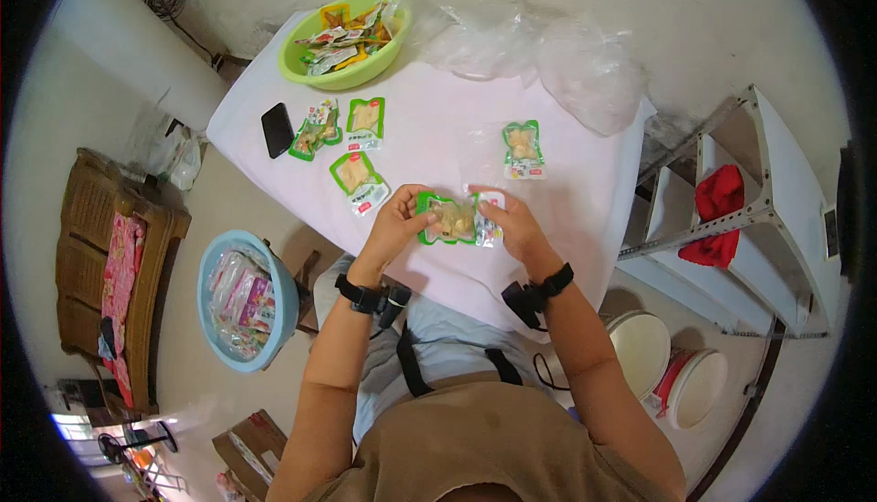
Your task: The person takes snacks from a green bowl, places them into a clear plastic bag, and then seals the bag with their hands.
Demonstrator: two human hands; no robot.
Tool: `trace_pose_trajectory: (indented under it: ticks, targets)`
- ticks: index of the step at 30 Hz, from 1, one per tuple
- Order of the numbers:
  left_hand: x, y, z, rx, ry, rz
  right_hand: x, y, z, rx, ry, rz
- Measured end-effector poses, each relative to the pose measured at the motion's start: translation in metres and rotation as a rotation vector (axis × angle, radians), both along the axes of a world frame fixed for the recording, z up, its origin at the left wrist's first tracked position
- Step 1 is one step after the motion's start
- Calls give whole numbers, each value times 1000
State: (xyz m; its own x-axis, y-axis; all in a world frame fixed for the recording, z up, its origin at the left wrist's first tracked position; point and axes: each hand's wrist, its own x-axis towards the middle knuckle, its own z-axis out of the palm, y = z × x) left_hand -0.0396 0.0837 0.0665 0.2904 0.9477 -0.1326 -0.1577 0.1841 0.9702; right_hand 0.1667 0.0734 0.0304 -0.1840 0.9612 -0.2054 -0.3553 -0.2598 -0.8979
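Observation:
Between my hands, above the near part of the table, is a green-edged clear food packet [452, 220] with tan pieces inside. My left hand [399, 220] grips its green end, and my right hand [510, 220] pinches its white printed end. A similar packet [523, 144] lies to the right, beside a flat clear plastic bag [479, 152]. Several more packets lie to the left: one with pale contents [356, 174] near my left hand, another pale one [366, 118] farther back, and green-edged ones [316, 133] close to a black smartphone [277, 130].
A green plastic basin [291, 67] of mixed packets and crumpled clear plastic bags [582, 63] stand along the back of the white-covered table [425, 118]. A blue basin [291, 296] with packages is at lower left. Metal shelving [767, 207] and white buckets [640, 351] are at right.

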Motion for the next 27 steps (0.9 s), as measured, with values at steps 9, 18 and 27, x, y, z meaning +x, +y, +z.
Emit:
trace_pose_trajectory:
  ticks: [9,18,27]
  targets:
    - [19,-15,-17,-246,-104,197,-5,-44,3,-64,69,-46]
    - [37,-25,-35,-339,-101,97,15,-94,-19,-285,233,-67]
    - [60,-33,-43,842,894,-52,71,-146,-9,-390,81,-249]
